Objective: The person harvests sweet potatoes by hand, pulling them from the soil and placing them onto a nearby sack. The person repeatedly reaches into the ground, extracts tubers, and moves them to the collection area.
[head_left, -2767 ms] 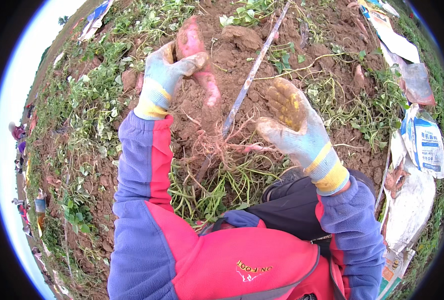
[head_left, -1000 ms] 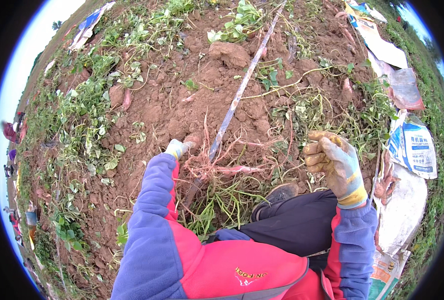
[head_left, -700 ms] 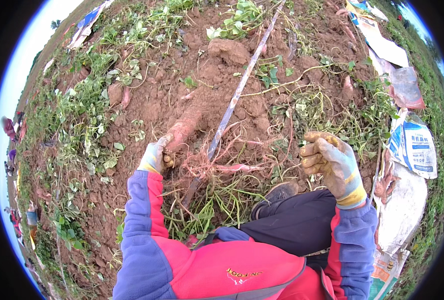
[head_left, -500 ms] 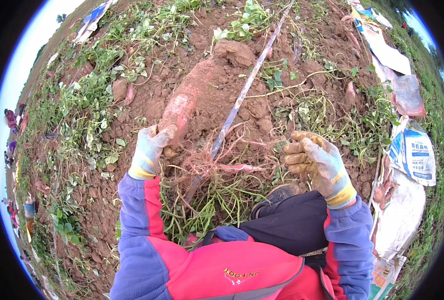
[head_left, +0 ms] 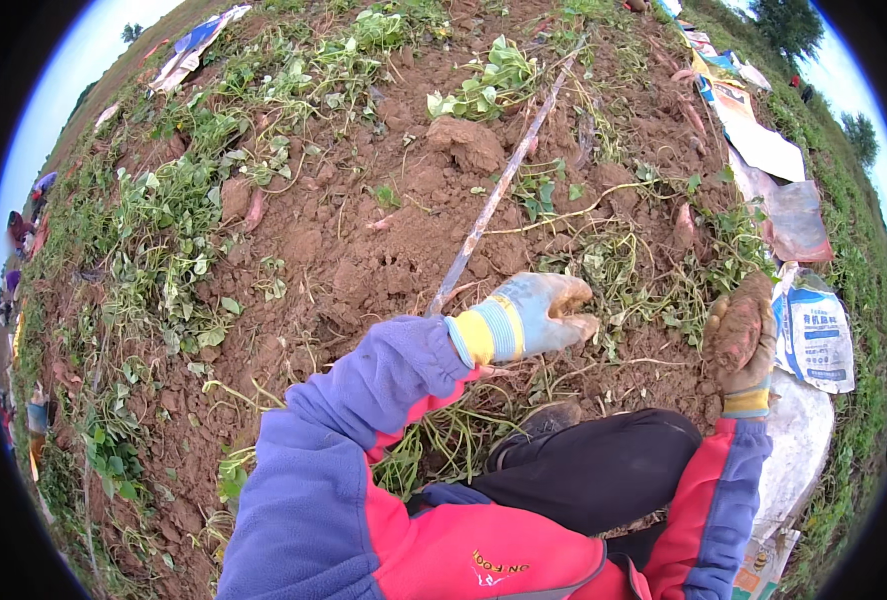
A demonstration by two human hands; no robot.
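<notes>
A soil-covered sweet potato [head_left: 737,335] lies in my right hand [head_left: 754,368], whose gloved fingers are wrapped round it, next to the sacks on the right. My left hand [head_left: 536,316], in a pale blue and yellow glove, reaches across over the soil in the middle. Its thumb and fingers are apart with nothing between them. Below it are green stems [head_left: 434,440], and the reddish roots there are mostly hidden by my left sleeve. A long thin strip [head_left: 509,175] of dirty plastic film runs from my left hand toward the far side.
White and blue sacks [head_left: 814,335] line the right side of the row. Leafy vines [head_left: 169,225] lie over the left. A large clod [head_left: 467,143] and a pinkish sweet potato [head_left: 255,210] lie farther off. My shoe [head_left: 536,432] stands in front of me.
The large sweet potato has passed from my left hand to my right, which has moved right toward the sacks. My left hand has let go and swung right to the middle.
</notes>
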